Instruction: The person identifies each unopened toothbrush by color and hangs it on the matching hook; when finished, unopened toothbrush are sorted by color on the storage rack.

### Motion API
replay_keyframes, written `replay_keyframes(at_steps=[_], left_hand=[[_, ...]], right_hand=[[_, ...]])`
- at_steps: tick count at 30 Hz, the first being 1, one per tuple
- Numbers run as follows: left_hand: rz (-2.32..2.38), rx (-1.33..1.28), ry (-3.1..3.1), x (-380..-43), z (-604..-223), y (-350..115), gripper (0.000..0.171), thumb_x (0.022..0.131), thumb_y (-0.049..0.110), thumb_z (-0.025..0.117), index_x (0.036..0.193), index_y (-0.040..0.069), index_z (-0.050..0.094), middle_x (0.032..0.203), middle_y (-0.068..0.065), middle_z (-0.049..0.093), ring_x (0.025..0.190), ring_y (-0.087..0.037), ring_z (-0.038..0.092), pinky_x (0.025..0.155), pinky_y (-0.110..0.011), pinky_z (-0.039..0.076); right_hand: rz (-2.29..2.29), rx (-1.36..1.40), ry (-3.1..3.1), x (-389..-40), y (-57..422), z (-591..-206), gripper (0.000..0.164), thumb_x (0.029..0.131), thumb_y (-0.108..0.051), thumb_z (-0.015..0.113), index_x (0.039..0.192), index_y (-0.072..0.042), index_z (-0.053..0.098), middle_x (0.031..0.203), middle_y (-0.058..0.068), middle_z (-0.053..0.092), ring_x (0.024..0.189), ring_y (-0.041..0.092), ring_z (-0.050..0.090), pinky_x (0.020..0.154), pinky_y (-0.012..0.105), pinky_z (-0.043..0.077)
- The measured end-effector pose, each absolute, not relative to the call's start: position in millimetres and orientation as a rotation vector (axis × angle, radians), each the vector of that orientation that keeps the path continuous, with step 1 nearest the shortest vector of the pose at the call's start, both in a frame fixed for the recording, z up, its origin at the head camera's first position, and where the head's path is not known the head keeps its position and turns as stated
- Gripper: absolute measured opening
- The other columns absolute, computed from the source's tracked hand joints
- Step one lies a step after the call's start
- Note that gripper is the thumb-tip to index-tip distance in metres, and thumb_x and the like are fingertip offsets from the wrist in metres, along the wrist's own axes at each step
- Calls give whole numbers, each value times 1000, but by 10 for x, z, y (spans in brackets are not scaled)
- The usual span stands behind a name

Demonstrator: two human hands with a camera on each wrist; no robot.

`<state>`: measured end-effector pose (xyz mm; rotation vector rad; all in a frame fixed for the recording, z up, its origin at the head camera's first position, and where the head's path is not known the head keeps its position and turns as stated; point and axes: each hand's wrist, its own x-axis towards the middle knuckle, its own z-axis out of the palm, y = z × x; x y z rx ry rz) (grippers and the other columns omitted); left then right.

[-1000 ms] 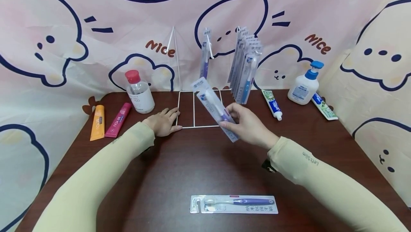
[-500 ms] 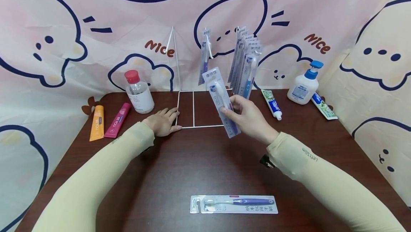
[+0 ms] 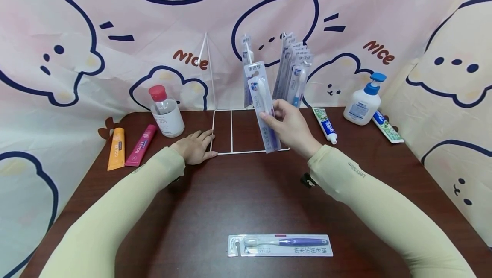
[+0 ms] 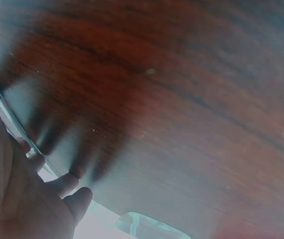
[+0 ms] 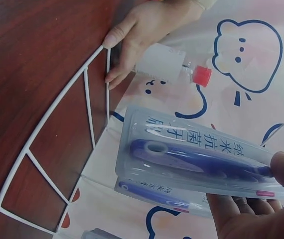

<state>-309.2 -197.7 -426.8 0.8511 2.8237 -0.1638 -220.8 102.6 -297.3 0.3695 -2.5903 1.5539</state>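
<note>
My right hand (image 3: 292,126) pinches a packaged purple toothbrush (image 3: 263,107), held nearly upright with its hole end at the tip of a white hook. Behind it another packaged toothbrush (image 3: 246,49) hangs on that middle hook. The right wrist view shows the held pack's purple handle (image 5: 197,162) close up, between thumb and fingers. My left hand (image 3: 195,146) lies with fingers spread at the left edge of the white wire rack (image 3: 232,130). Several packaged toothbrushes (image 3: 297,73) hang on the right hook. One more packaged purple toothbrush (image 3: 284,245) lies flat near the front.
On the left stand a red-capped bottle (image 3: 168,113), an orange tube (image 3: 117,149) and a pink tube (image 3: 141,145). To the right are a pump bottle (image 3: 363,103) and two toothpaste tubes, one (image 3: 325,124) near the rack. A printed cloth (image 3: 153,21) hangs behind the table.
My right hand has raised the toothbrush pack and turned it more upright, bringing its top up to the middle hook. My left hand stays at the rack's edge.
</note>
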Motion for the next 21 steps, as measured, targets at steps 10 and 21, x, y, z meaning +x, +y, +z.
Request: replay_keyframes(at_steps=[10, 21], left_hand=[[-174, 822, 2801, -3071, -4222, -1961, 78, 90, 63, 29, 146, 9, 22, 152, -11, 13, 134, -39, 17, 107, -48, 19], [-172, 841, 2799, -3035, -4171, -1950, 77, 91, 62, 29, 145, 6, 24, 151, -13, 14, 133, -40, 19, 106, -48, 21]], right_hand=[[1599, 381, -2550, -2371, 900, -2966, 26, 88, -36, 59, 102, -15, 54, 107, 5, 66, 89, 15, 63, 74, 42, 52], [1640, 334, -2533, -2610, 793, -2981, 24, 90, -30, 58, 106, -13, 52, 109, 7, 65, 92, 14, 62, 77, 40, 51]])
